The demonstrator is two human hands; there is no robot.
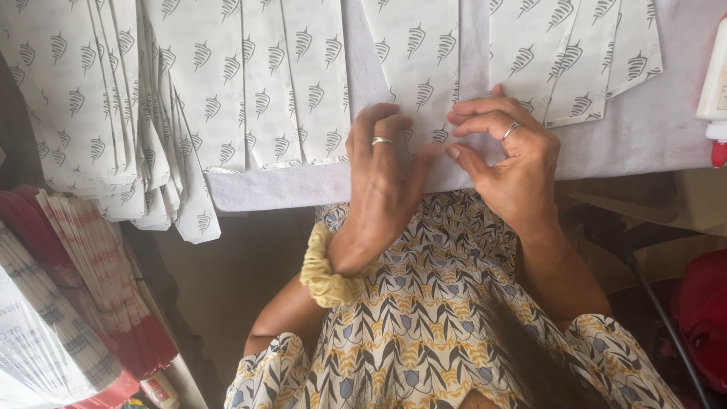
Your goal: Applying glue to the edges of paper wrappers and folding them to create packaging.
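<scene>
Two hands work at the table edge, left hand (386,170) and right hand (503,155), one ring on each, one yellow scrunchie (322,276) on the left wrist, and many printed paper sheets (189,83), too overlapped to count.

Paper-bag workshop: stacked printed sheets (113,98)

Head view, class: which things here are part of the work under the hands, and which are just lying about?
In hand:
left hand
right hand
printed paper sheet both press
table edge

Lying about:
overlapping printed sheets
red-and-white paper stack
yellow scrunchie
white bottle with red cap
</scene>
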